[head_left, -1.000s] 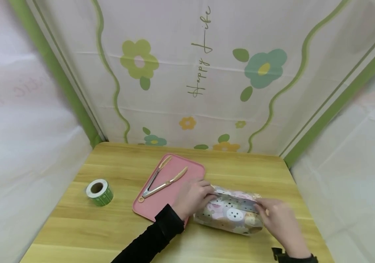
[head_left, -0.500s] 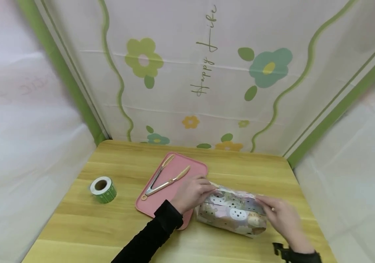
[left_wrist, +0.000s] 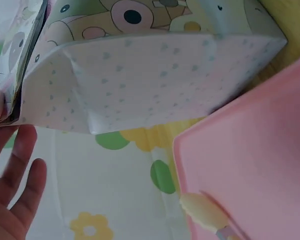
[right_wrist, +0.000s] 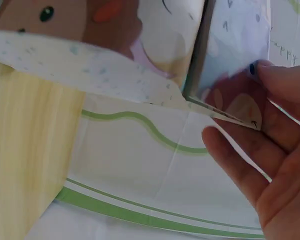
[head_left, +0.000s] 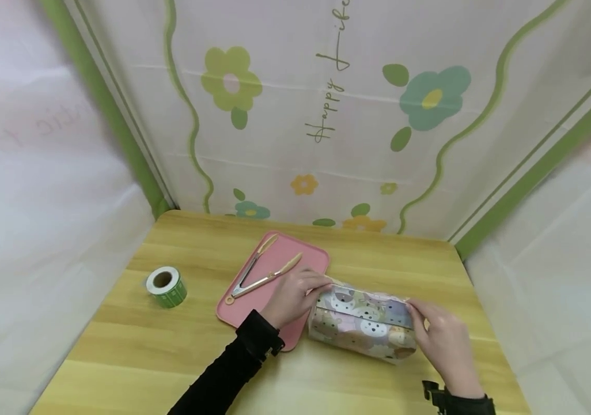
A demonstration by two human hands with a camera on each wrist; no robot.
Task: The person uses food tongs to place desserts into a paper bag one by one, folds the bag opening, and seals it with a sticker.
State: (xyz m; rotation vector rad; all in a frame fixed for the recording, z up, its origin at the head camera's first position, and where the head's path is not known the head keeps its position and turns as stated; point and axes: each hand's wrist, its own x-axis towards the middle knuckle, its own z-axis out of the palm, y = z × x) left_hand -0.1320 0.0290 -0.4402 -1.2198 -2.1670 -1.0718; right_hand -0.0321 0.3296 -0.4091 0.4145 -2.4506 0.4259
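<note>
A paper bag (head_left: 363,337) printed with cartoon animals lies on the table, with a folded strip (head_left: 373,308) along its top. My left hand (head_left: 295,297) pinches the left end of that strip. At the other end, my right hand (head_left: 443,340) holds the corner between thumb and fingers. The left wrist view shows the bag's pale side (left_wrist: 140,85) with small hearts, and the left fingers (left_wrist: 32,190) beside its edge. In the right wrist view the thumb (right_wrist: 285,77) presses on the folded strip, fingers behind it. Whatever is inside the bag is hidden.
A pink tray (head_left: 233,317) lies left of the bag, partly under my left hand. On it rest spread metal tongs (head_left: 256,282) with cream tips. Farther left stands a roll of green labels (head_left: 168,291). A flower-printed cloth (head_left: 275,144) hangs behind the wooden table (head_left: 119,346).
Both hands keep hold of the strip's ends. The strip has risen and straightened, and the gap along it has narrowed. Tray, tongs and label roll shift only with the camera.
</note>
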